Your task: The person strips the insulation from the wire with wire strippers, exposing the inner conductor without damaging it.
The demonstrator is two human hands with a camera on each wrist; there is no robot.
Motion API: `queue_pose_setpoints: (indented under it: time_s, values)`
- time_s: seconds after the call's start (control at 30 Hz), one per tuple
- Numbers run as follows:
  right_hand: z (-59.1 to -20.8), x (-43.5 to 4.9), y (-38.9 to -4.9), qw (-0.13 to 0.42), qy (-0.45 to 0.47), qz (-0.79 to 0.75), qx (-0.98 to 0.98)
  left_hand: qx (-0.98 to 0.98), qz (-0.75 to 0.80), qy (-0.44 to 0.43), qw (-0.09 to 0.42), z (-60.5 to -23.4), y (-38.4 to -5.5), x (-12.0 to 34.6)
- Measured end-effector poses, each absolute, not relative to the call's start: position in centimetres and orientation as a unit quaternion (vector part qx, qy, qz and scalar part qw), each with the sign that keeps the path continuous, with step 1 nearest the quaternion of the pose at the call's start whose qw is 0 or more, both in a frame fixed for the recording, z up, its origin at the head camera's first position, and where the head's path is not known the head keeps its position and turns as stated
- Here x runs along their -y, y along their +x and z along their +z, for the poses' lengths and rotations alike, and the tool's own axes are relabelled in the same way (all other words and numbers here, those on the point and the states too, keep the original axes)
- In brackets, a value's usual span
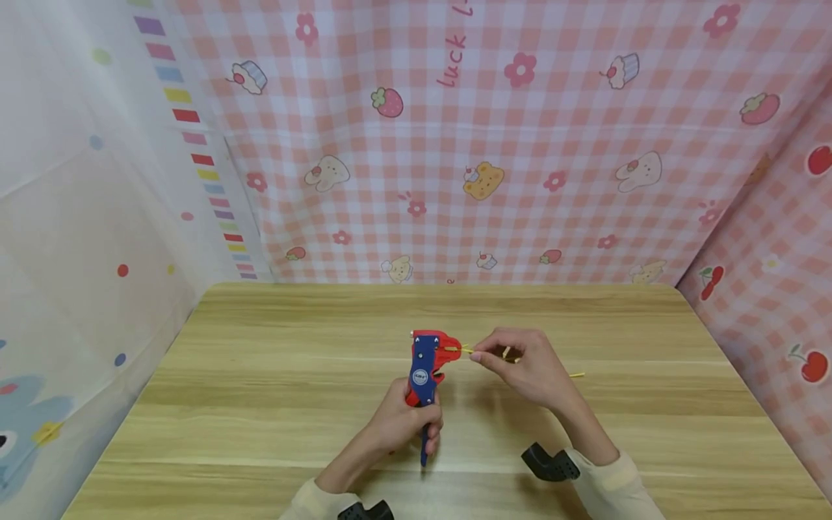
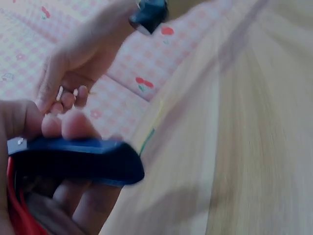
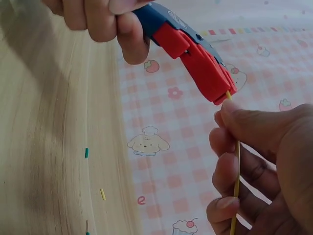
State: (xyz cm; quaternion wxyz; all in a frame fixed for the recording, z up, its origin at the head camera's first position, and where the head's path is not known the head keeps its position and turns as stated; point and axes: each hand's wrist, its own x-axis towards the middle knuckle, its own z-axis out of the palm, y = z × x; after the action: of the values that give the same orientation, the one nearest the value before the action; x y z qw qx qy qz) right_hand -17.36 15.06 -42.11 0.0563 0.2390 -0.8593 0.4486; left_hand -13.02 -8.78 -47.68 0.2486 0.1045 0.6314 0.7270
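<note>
A blue and red wire stripper [image 1: 422, 365] stands upright above the table, its handles gripped by my left hand [image 1: 404, 419]. Its red nose points right. My right hand [image 1: 528, 365] pinches a thin yellow wire [image 3: 236, 183] between thumb and fingers, close to the nose. The wire's tip meets the red jaws in the right wrist view, while its length runs down along the curled fingers. In the left wrist view, the blue handle [image 2: 93, 152] lies across the palm, with fingertips over it and fingers beneath.
On the wooden table [image 1: 260, 404] lie a small green piece [image 3: 87, 152] and a short yellow piece [image 3: 102, 194], seen in the right wrist view. A yellow strand [image 1: 577, 375] shows beyond the right wrist. Patterned cloths [image 1: 416, 144] hang behind the table and at both sides.
</note>
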Motion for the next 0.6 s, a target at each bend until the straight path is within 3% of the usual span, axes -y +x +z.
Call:
queue_pose_setpoints:
  time_s: [0.6]
  values:
    - [-42.14, -15.61, -17.55, 0.105, 0.269, 0.423, 0.859, -0.623, 0.716, 0.108, 0.297, -47.31, -13.35, 9.23]
